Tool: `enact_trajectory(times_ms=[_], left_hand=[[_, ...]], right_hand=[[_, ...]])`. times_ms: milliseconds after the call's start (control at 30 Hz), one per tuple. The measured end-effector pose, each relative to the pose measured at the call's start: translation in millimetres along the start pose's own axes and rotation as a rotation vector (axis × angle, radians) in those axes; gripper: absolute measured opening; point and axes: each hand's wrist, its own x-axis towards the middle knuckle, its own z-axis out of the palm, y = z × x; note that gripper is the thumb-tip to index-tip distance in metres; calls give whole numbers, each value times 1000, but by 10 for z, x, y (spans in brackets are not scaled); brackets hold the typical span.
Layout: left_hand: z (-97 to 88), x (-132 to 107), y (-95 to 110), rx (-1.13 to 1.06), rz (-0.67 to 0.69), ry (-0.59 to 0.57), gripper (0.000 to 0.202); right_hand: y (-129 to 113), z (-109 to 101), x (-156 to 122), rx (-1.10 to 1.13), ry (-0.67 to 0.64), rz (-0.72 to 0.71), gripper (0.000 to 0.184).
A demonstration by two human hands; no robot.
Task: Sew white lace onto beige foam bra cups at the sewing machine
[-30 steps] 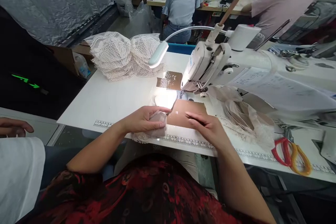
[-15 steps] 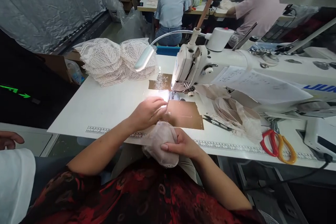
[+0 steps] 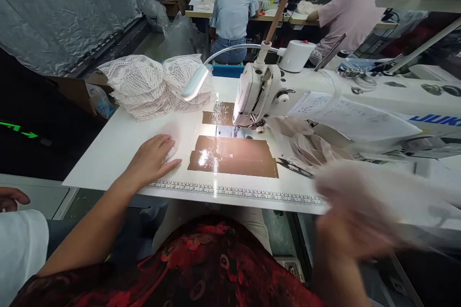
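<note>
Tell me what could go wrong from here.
The blurred pale fabric in the right hand might snag on the dark snips lying close by. It could also drag the loose fabric pieces beside the sewing machine out of place.

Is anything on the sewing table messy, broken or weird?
I see nothing spilled or broken. The pale fabric heap by the sewing machine looks messy, because it lies crumpled while the lace pieces sit stacked. The right hand and the cloth at it look smudgy: they're blurred.
</note>
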Motion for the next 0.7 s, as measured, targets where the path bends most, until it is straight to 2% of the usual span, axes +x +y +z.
enact_trajectory(times_ms=[33,67,133,167,200,267,367,400,433,467,500,567,600,633,700], left_hand=[[-16,8,110,-71,17,27,63],[-24,19,249,-185,69,1,72],[-15,39,546,-481,227,-228,79],[1,49,665,-576,288,-344,74],[24,58,746,-642,297,-371,67],[77,73,779,-695,192,-278,48],[132,75,646,-629,-49,-49,24],[134,68,611,-646,-91,-46,21],[127,58,602,-710,-98,-93,22],[112,48,620,-812,-65,-181,26],[91,39,664,-938,6,-285,30],[43,35,794,-1158,187,-457,42],[24,44,860,-1214,248,-482,52],[13,63,914,-1224,272,-464,64],[23,121,967,-1139,226,-344,82]], right_hand=[[-41,213,28,4,-48,-27,33],[-86,422,60,35,-130,-56,26],[-186,757,124,128,-325,-117,16],[-238,853,149,164,-380,-150,12],[-287,895,169,191,-389,-180,9],[-365,831,193,168,-204,-266,4],[-401,571,228,109,196,-334,13],[-388,502,249,88,303,-312,13],[-364,460,275,72,353,-265,12],[-329,450,303,71,323,-200,9],[-287,469,332,94,215,-124,8],[-196,574,372,231,-134,25,13],[-155,644,378,326,-276,84,16],[-122,713,373,415,-364,140,17],[-90,827,337,564,-425,233,18]])
